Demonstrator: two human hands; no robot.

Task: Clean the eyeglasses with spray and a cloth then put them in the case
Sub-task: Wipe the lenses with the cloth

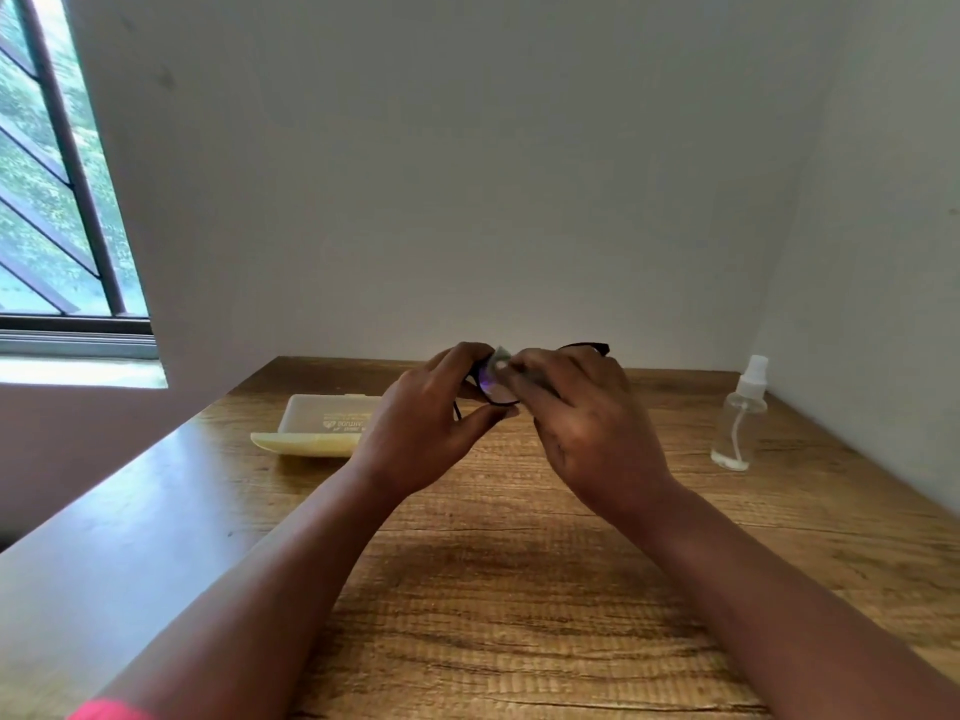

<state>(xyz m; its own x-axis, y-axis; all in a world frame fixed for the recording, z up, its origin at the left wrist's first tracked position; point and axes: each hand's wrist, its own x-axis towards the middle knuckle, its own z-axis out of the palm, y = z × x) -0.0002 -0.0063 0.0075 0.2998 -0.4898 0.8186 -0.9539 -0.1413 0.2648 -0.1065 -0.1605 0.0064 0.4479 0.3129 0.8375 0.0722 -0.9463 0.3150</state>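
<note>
Left hand [423,423] fingers pinch the eyeglasses [496,387]; right hand [584,423] fingers press cloth [501,356] on a lens.

Bare table [519,589] between case [317,426], bottle [740,418]

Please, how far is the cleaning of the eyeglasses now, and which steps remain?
Done, it seems: spraying, since the spray bottle stands alone on the table at the right. In hand: wiping. The left hand holds the eyeglasses by the frame, and the right hand rubs a lens with a small cloth. Left: finishing the lenses and putting the glasses in the open case, which shows nothing inside.
</note>
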